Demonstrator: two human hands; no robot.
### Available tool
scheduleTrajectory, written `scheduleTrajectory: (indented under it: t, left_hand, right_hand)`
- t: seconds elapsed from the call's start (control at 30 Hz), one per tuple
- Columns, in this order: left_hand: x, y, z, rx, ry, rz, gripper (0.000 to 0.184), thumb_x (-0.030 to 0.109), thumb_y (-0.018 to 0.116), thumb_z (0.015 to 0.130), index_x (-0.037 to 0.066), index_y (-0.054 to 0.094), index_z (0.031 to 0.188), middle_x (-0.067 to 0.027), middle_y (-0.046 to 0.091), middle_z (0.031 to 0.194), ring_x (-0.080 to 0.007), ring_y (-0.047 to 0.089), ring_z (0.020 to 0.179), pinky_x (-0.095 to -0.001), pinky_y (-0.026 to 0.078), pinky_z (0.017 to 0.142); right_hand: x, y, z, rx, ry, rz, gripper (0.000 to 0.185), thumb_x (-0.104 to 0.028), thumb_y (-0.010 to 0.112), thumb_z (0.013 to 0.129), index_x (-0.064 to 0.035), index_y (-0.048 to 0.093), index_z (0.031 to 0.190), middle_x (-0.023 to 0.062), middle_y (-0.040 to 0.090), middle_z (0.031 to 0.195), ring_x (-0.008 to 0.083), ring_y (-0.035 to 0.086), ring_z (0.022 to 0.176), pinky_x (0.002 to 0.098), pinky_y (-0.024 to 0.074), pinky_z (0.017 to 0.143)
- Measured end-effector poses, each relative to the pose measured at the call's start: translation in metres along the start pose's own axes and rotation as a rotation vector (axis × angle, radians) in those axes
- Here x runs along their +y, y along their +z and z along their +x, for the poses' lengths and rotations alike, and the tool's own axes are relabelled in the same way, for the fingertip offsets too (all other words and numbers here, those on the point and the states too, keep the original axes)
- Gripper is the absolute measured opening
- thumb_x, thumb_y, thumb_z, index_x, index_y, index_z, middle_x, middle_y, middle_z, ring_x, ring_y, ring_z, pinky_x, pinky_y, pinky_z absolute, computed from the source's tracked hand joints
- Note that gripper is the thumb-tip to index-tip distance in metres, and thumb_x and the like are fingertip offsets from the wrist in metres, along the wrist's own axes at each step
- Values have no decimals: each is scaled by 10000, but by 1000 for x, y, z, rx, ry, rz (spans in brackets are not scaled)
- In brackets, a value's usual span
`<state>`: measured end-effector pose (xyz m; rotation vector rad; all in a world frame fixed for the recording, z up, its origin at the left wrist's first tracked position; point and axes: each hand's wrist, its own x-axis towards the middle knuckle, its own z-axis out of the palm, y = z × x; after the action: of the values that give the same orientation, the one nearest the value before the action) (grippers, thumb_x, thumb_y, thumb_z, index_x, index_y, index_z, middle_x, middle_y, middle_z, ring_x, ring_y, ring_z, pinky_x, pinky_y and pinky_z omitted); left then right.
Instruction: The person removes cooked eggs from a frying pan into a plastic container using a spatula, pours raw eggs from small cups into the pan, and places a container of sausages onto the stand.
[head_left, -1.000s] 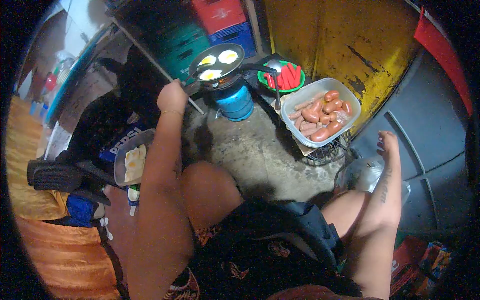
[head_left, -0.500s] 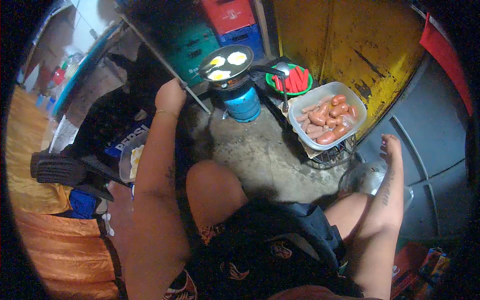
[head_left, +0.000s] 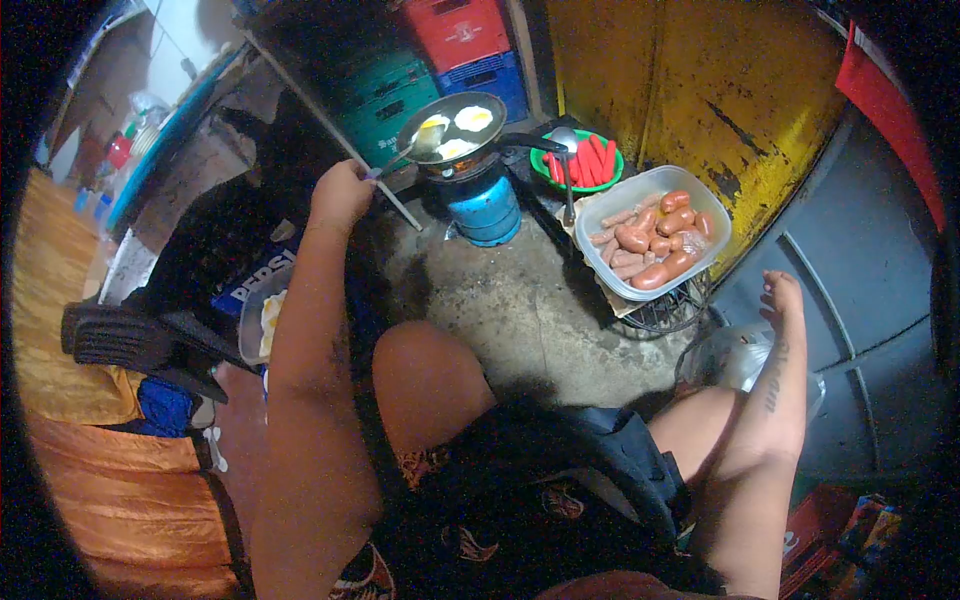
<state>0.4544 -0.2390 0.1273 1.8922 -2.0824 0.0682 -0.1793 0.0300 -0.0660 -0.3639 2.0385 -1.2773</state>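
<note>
My left hand (head_left: 343, 192) is closed around the handle of a metal spatula (head_left: 426, 144). Its blade reaches into the left side of a dark frying pan (head_left: 487, 146). Three fried eggs, among them a whole round egg (head_left: 473, 119), lie in the pan with yolks showing. The lowest egg is partly hidden near the blade. The pan stands on a burner over a blue gas canister (head_left: 486, 211). My right hand (head_left: 782, 293) hangs loosely beyond my right knee, fingers slightly bent, with nothing visible in it.
A plastic tub of sausages (head_left: 655, 290) rests on a wire stand right of the pan. Behind it, a green basket (head_left: 612, 180) holds red hotdogs and a ladle. A container with eggs (head_left: 252, 345) lies left. Stacked crates (head_left: 470, 40) stand behind the stove.
The spatula has come into view in the pan, its blade by the lower left egg. My left hand has turned slightly toward the pan. My right hand stays in place.
</note>
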Motion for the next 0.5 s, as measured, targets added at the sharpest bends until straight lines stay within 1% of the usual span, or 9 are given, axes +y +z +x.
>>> scheduleTrajectory:
  t: [0.1,0.23,0.33,0.5]
  left_hand:
    - [1,0,-12,120,-21,59,315,209,685,796,98,668,1090,-163,676,1044,-350,634,994,-442,502,838]
    - [9,-15,-30,137,33,162,289,174,662,798,137,667,1085,-145,680,1014,-336,639,971,-439,513,812]
    - [7,-20,-32,143,80,236,264,134,633,796,144,675,1056,-136,680,987,-330,643,956,-438,521,796]
    - [9,-21,-34,142,169,361,241,76,593,783,142,688,994,-139,675,968,-339,648,933,-447,528,775]
  right_hand:
    - [1,-3,0,-4,-2,-10,215,-312,636,826,-150,567,950,7,483,853,255,495,883,471,409,779]
    - [3,-2,0,26,-11,-16,192,-306,631,831,-155,562,927,-6,469,810,226,488,831,439,405,724]
    - [3,-1,1,34,-5,5,178,-301,632,834,-161,557,914,-15,463,798,204,482,800,429,401,713]
    - [2,2,-1,13,-7,-3,176,-301,631,842,-159,554,912,-17,473,802,200,486,806,431,404,729]
